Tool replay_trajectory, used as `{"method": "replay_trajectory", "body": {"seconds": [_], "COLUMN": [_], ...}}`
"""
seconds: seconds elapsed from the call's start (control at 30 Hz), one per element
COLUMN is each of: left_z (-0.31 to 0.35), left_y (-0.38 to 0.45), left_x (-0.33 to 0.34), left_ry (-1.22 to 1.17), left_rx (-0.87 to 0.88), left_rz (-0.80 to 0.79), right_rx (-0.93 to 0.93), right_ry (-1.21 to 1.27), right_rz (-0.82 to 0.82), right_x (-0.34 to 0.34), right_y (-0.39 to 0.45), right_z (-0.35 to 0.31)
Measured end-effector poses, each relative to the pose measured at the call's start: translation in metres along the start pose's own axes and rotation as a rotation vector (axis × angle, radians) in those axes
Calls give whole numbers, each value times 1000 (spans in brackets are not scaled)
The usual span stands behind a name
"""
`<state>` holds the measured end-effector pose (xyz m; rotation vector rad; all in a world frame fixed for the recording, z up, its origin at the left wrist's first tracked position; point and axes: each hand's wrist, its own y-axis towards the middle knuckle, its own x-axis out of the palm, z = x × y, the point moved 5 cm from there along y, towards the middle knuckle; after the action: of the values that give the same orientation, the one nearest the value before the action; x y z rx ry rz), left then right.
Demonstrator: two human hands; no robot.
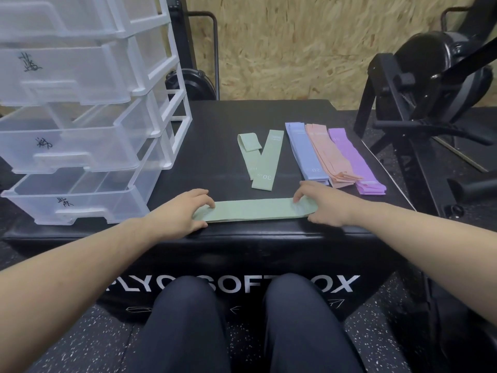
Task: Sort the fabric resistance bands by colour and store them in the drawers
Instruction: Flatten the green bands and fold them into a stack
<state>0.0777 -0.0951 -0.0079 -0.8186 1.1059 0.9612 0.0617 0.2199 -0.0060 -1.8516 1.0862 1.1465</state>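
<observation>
Green fabric band stack (254, 210), lower centre: left hand (185, 211) and right hand (320, 204) are pinching its ends, grip curled. Layers risk fanning apart when lifted towards the translucent plastic drawers (80, 146).

We saw a black plyo box (242, 254) on speckled flooring (88, 343), with black exercise equipment (430, 84) beside it

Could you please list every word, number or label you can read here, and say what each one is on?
"PLYO SOFT BOX", partly hidden by the knees: front of the black box.
"30 LB": green band.
"20": blue band.
Handwritten marks on three drawers: unreadable.
Small labels on the other bands: too blurred.
</observation>
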Motion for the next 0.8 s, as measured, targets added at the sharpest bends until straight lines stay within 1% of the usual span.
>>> {"method": "replay_trajectory", "body": {"seconds": [0.13,0.27,0.4,0.53,0.7,0.8], "left_z": [4,14,29,43,65,75], "left_y": [0,4,15,36,73,101], "left_x": [0,-10,-19,-16,-9,-5], "left_ry": [-28,-66,-81,-78,-79,-153], "left_rx": [-3,19,57,20,-14,-80], "left_rz": [34,99,136,166,167,184], "right_rx": [23,-24,-69,-80,-30,-34], "right_ry": [42,11,-24,-45,-16,21], "right_rz": [26,139,165,194,234,259], "right_x": [-3,-16,-19,-16,-11,-11], "right_y": [-2,0,12,30,51,59], "right_z": [-5,-16,-26,-30,-21,-13]}}
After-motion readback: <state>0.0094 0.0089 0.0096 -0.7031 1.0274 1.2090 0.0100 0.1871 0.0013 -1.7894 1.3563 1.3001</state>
